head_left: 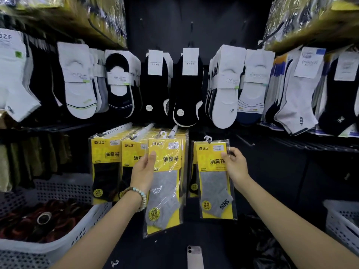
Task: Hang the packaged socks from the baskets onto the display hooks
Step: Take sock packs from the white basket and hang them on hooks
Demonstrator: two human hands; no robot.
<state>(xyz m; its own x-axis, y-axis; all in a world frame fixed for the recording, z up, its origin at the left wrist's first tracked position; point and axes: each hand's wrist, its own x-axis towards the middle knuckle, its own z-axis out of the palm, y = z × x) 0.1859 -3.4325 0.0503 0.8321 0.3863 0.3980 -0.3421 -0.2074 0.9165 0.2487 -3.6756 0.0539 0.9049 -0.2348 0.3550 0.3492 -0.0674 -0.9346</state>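
My left hand (pixel 143 171) grips a yellow packet of grey socks (pixel 165 183) by its left edge, with the packet's white hanger at the tip of a display hook (pixel 173 131). My right hand (pixel 234 166) pinches the upper right edge of a second yellow packet of grey socks (pixel 213 181), whose hanger floats free to the right of the hooks. Behind them, two rows of yellow packets with black socks (pixel 105 164) hang on hooks (pixel 118 129).
A white perforated basket (pixel 81 226) holding dark red items stands at the lower left; another white basket (pixel 342 220) sits at the right edge. Loose socks on cards (pixel 81 80) fill the hooks above. A phone (pixel 194 255) lies on the dark floor below.
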